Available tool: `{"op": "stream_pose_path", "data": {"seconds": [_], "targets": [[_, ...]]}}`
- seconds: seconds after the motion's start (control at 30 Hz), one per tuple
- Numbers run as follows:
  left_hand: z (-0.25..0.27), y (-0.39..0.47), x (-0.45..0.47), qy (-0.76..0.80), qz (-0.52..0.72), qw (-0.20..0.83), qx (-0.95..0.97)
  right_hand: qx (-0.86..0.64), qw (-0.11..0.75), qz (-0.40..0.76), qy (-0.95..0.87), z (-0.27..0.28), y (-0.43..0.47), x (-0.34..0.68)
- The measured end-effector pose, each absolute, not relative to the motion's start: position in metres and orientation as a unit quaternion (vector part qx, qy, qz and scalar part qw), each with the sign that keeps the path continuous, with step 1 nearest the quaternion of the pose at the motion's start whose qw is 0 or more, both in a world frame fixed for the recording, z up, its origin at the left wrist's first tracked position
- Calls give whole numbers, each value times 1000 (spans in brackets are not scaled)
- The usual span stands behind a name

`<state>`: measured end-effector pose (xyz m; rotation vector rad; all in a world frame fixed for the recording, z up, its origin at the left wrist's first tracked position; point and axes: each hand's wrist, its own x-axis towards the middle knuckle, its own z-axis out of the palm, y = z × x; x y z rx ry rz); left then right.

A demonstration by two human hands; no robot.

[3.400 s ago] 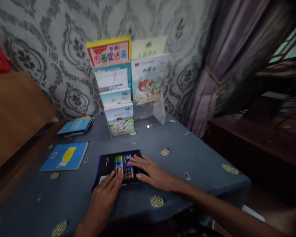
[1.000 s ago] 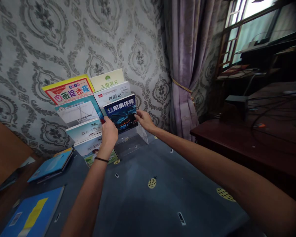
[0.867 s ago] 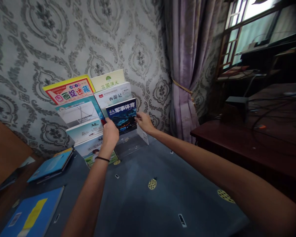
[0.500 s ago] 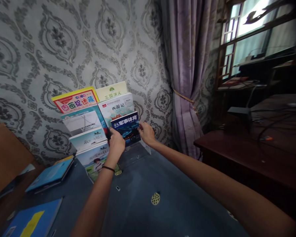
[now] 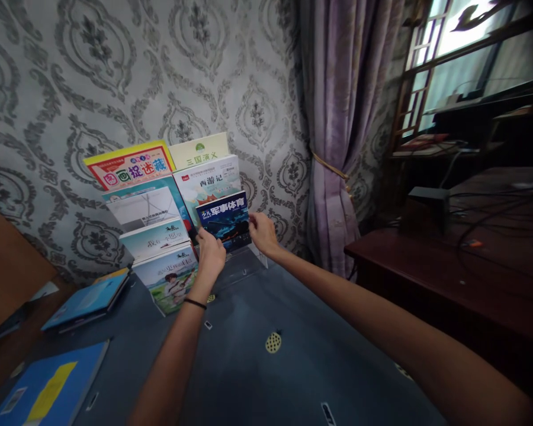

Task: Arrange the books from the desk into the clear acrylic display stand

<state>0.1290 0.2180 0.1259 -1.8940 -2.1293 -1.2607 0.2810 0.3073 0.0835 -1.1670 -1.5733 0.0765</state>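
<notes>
A dark blue book (image 5: 225, 222) with white lettering stands upright, tilted back, in the front of a clear stand (image 5: 240, 271). My left hand (image 5: 211, 253) is closed on its left edge, the thumb near the lower cover. On the opposite edge, my right hand (image 5: 263, 234) pinches the cover's side. Behind rises a white book (image 5: 208, 177), then a cream book (image 5: 199, 151). To the left, a second column holds a red and yellow book (image 5: 133, 167), a grey-white book (image 5: 144, 207), a pale green book (image 5: 157, 236) and a green landscape-covered book (image 5: 171, 281).
Blue books (image 5: 86, 299) lie stacked on the dark blue cloth (image 5: 231, 367) at left, with another blue book (image 5: 53, 384) nearer. A brown cardboard box (image 5: 13, 269) is at the far left. Patterned wall and a purple curtain (image 5: 337, 130) stand behind; a dark red desk (image 5: 426, 272) is at right.
The view has shifted slightly, so the books appear a little higher. Both hands stay at the dark blue book's edges, and the left thumb shows more clearly against its lower cover.
</notes>
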Motion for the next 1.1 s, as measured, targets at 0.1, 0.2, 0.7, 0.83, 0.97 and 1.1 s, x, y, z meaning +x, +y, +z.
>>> {"op": "stream_pose_path", "data": {"seconds": [0.1,0.2,0.7,0.83,0.97,1.1], "targets": [[122,216,127,-677,-395,27,-621,-484,550,49,-679,86,308,287],[122,215,123,-680,-382,35,-625,-474,537,72,-694,90,307,294],[121,219,117,-675,-388,34,-626,-468,499,122,-719,92,306,291],[122,217,118,-678,-381,25,-628,-471,496,91,-724,90,305,291],[121,216,118,-679,-377,17,-629,-473,487,57,-732,89,304,292],[120,217,118,-681,-373,19,-630,-481,477,29,-735,89,305,293]]}}
